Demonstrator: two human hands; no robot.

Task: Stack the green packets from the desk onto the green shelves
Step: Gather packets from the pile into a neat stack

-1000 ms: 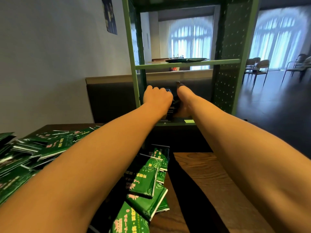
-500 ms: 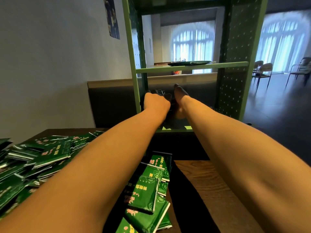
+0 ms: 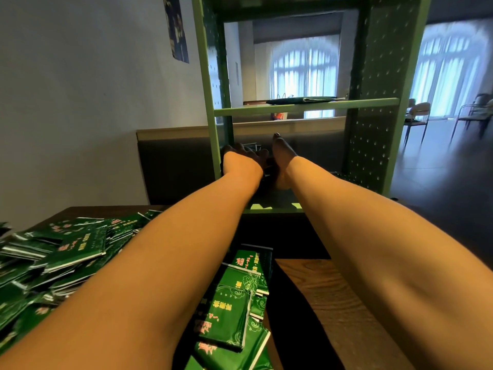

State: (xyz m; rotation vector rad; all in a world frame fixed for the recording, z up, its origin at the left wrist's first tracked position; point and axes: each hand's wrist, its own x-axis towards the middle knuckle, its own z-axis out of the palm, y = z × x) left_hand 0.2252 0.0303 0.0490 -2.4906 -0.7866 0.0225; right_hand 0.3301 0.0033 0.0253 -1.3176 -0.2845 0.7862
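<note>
We are curling our left hand (image 3: 241,164) over a shadowed stack of packets (image 3: 252,147) at frame centre, while our right hand (image 3: 282,156) is pressing flat, fingers straight, against the stack's right side. The stack is sitting on the lower board of the green shelves (image 3: 378,129). On the desk (image 3: 333,303), loose packets (image 3: 66,249) are lying heaped at lower left and bottom centre.

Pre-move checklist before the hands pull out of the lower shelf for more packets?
1. Stack flanked: ok, left hand and right hand sit either side of the packet stack on the lower shelf.
2. Stack squared: cannot tell, shadowed.
3. Left grip released: cannot tell.
4. Right hand flat against stack: ok.
5. More to fetch: ok, desk packets piled.
6. Room above: ok, upper shelf holds few.
</note>
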